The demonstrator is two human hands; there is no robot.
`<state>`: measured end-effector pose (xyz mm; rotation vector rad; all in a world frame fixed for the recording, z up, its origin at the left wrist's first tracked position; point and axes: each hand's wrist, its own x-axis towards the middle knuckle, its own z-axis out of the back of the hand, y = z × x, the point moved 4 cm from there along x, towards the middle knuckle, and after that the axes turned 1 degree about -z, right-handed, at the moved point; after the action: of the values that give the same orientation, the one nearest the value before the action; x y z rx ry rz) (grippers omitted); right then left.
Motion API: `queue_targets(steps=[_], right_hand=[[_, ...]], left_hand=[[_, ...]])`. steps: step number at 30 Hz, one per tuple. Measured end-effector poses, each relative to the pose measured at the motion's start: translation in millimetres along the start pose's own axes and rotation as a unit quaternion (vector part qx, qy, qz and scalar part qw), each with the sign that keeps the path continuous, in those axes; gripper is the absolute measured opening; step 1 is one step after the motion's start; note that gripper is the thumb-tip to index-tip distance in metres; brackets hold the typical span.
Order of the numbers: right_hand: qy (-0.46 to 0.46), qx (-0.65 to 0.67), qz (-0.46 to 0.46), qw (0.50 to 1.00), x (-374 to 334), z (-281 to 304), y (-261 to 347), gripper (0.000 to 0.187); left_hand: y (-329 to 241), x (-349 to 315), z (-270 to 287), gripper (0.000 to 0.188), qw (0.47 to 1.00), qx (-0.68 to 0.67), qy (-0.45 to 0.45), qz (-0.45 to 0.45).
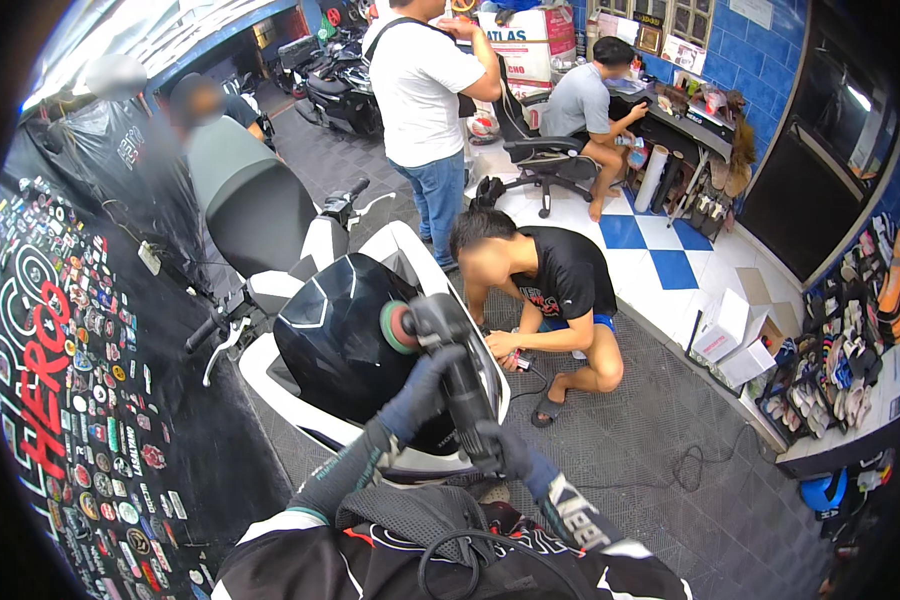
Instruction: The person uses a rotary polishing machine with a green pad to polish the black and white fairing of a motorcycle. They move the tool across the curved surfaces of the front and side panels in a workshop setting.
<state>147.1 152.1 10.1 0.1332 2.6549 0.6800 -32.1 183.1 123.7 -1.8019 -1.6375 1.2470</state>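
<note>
Both my gloved hands are closed around a black polishing machine [464, 392]. My left hand [420, 395] grips it near the head, and my right hand [507, 452] wraps the rear of its body, where a black cord trails over my chest. At the tool's front, a round green and red pad [398, 327] meets or hovers just over the glossy black front panel [330, 320] of a white and black scooter [265, 395]; I cannot tell whether it touches. The scooter's handlebars and dark seat [260, 205] lie beyond the panel.
A crouching person [560, 290] in black works at the scooter's right side with a small corded tool. Another person [425, 90] in white stands behind; a third sits at a desk [695, 125]. A sticker-covered dark wall [100, 400] runs along the left. Cables [690, 470] cross the floor.
</note>
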Motion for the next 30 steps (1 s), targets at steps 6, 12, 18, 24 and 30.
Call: queue_targets(steps=[6,12,18,24,30], right_hand=[[-0.047,0.133,0.000,0.990,-58.5,35.3,-110.9,0.069],[-0.065,0.281,0.044,0.957,-90.5,11.4,-209.4,0.076],[-0.047,0.345,0.097,0.932,-72.9,-50.1,-220.4,0.076],[-0.080,0.213,0.099,0.969,-20.9,-91.9,-111.2,0.072],[-0.026,0.103,0.073,0.992,13.8,-147.3,12.2,0.057]], left_hand=[[96.4,-20.5,-10.3,0.035,0.988,-0.031,0.054,0.139],[179.4,-52.3,4.9,0.028,0.949,-0.052,0.077,0.302],[169.0,-68.5,19.8,0.032,0.934,0.020,0.107,0.340],[48.9,-36.7,17.3,0.045,0.963,0.015,0.107,0.248],[-68.4,-6.3,13.3,0.050,0.991,-0.014,0.107,0.083]])
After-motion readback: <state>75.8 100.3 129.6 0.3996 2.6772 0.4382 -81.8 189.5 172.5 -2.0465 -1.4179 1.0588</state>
